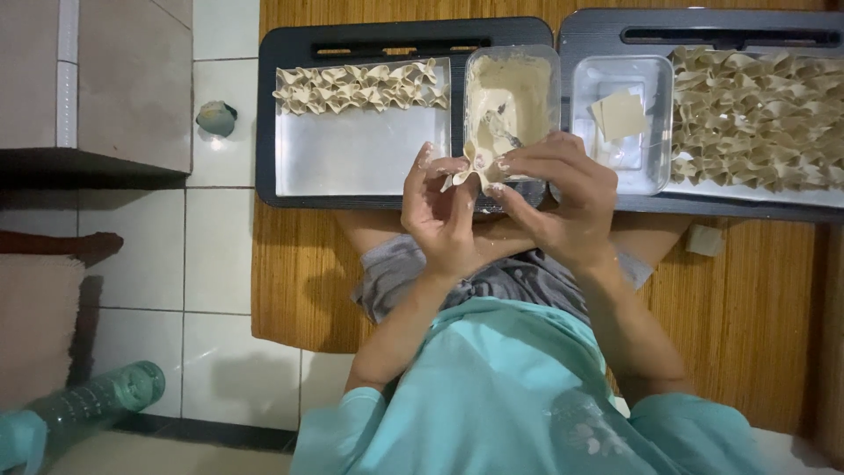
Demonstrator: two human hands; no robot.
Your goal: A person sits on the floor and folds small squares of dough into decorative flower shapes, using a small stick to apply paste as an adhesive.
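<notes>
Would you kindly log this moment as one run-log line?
left hand: holds dumpling wrapper | right hand: pinches it | behind: filling tub | left tray: one dumpling row

A woven straw mat (738, 299) covers part of the white tiled floor (220, 290). On the mat stand two low dark lap trays side by side, the left tray (266, 114) and the right tray (598, 31), nearly touching. A small pale block (704, 239) lies on the mat just in front of the right tray. On the bare tiles to the left lie a small greenish lump (215, 118) near the left tray and a green plastic bottle (88, 406) on its side at the lower left.
</notes>
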